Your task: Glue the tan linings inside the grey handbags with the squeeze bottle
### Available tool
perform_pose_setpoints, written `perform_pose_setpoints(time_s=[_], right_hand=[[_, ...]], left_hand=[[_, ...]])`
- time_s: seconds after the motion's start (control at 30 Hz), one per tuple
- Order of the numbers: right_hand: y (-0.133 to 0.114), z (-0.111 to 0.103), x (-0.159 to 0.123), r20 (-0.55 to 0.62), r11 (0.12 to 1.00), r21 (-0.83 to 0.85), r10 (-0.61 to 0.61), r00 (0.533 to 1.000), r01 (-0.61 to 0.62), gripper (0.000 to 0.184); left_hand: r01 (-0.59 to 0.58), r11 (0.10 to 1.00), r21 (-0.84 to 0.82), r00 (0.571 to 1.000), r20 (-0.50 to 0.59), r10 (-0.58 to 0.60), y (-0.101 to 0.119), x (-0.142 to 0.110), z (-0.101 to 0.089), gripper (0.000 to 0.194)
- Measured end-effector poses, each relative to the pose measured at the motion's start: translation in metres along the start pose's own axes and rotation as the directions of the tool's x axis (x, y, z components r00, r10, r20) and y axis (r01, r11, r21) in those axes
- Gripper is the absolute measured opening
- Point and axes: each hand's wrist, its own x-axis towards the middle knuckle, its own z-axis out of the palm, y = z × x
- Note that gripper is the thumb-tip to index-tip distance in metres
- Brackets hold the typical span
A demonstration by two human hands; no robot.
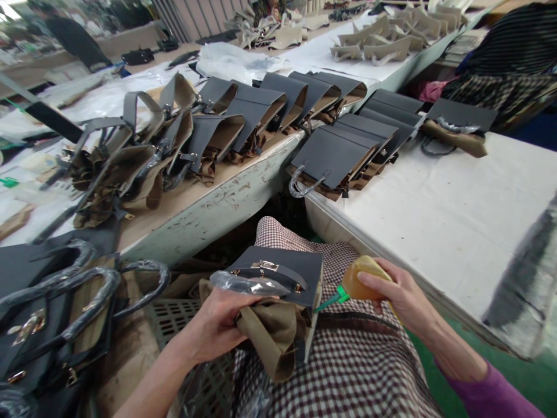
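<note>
My left hand [215,325] grips a dark grey handbag [282,273] with a gold clasp and a plastic-wrapped handle, holding it over my checked lap together with its tan lining [274,339]. My right hand [402,296] is closed round a yellow squeeze bottle [363,278]. The bottle's green nozzle [331,301] touches the bag's right side edge.
Rows of unfinished grey bags [256,113] with tan linings lie on the worn bench ahead and on the white-covered table [456,215] to the right. Several finished bags [52,302] pile at the left over a plastic crate [174,316]. Beige pieces [383,40] lie far back.
</note>
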Motion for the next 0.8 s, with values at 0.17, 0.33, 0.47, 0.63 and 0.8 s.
perform_pose_setpoints(time_s=[0.17, 0.33, 0.47, 0.63, 0.8], right_hand=[[-0.006, 0.006, -0.011, 0.031, 0.998, 0.059, 0.027, 0.999, -0.029, 0.046], [-0.016, 0.013, -0.027, 0.009, 0.985, 0.119, 0.124, 0.992, -0.124, 0.046], [-0.027, 0.022, -0.039, -0.001, 0.968, 0.212, 0.136, 0.991, -0.133, 0.048], [-0.038, 0.035, -0.048, -0.031, 0.949, 0.298, 0.114, 0.993, -0.099, 0.049], [-0.029, 0.029, -0.045, -0.027, 0.954, 0.281, 0.119, 0.993, -0.107, 0.05]], left_hand=[[0.005, 1.0, -0.018, 1.0, -0.013, -0.006, 0.003, 0.002, -0.001, 0.032], [0.03, 0.999, -0.021, 0.999, -0.019, -0.031, 0.0, 0.001, -0.001, 0.034], [0.061, 0.996, -0.062, 0.998, -0.023, -0.062, -0.001, 0.0, 0.0, 0.032], [0.079, 0.996, -0.045, 0.996, -0.04, -0.081, 0.0, 0.0, 0.0, 0.03], [0.033, 0.999, -0.022, 0.998, -0.051, -0.034, -0.003, 0.001, 0.0, 0.033]])
